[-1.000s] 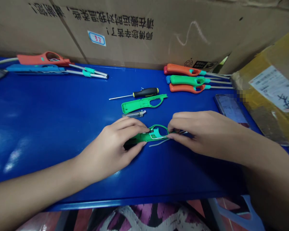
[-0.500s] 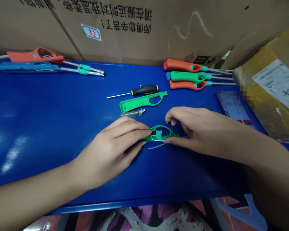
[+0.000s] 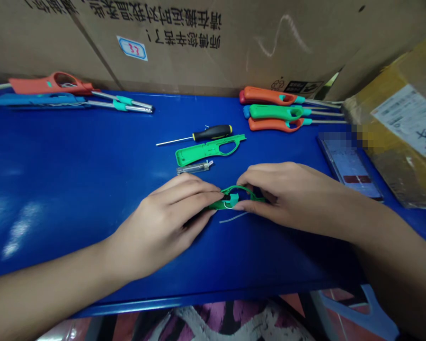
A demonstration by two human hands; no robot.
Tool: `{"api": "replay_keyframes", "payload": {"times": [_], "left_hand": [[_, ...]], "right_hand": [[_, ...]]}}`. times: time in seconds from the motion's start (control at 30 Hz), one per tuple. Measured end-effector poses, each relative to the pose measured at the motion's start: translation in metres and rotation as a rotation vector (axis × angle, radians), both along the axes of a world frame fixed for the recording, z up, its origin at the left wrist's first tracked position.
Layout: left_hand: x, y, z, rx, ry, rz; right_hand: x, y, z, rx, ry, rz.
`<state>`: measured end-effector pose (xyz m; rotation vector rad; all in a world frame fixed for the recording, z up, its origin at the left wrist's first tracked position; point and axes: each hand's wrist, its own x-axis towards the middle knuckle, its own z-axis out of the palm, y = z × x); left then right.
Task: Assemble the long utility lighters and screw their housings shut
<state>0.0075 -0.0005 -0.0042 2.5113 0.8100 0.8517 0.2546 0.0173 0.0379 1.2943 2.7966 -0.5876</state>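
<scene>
The left hand (image 3: 159,227) and right hand (image 3: 287,199) both grip a green lighter shell (image 3: 220,204), held just above the blue table (image 3: 57,189) at lower middle of the frame, with fingers closed around either end. Work inside the shell appears to be in hand. A pale wire (image 3: 233,218) trails loose below it, which seems to call for seating. A screwdriver (image 3: 213,133) and a second green shell (image 3: 208,151) lie just above.
</scene>
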Motion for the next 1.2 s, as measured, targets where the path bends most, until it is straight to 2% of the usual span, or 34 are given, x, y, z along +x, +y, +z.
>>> {"api": "replay_keyframes", "payload": {"times": [0.3, 0.43, 0.53, 0.7, 0.97, 1.2], "left_hand": [[-0.001, 0.001, -0.001, 0.057, 0.006, -0.046], [-0.001, 0.001, -0.002, 0.040, 0.016, -0.020], [-0.001, 0.000, -0.002, 0.014, 0.019, 0.008], [-0.001, -0.001, -0.003, -0.035, 0.016, 0.070], [-0.001, 0.000, -0.008, -0.077, -0.030, 0.100], [0.000, -0.001, -0.007, -0.121, -0.029, 0.120]], "right_hand": [[0.000, 0.009, -0.009, -0.076, 0.150, -0.023], [-0.002, 0.009, -0.007, 0.017, 0.230, -0.095], [-0.007, 0.003, -0.004, 0.068, 0.203, -0.123], [-0.015, -0.008, -0.005, 0.029, 0.141, -0.165], [-0.016, -0.005, -0.016, -0.035, 0.348, -0.182], [-0.015, -0.004, -0.024, -0.118, 0.434, -0.273]]}}
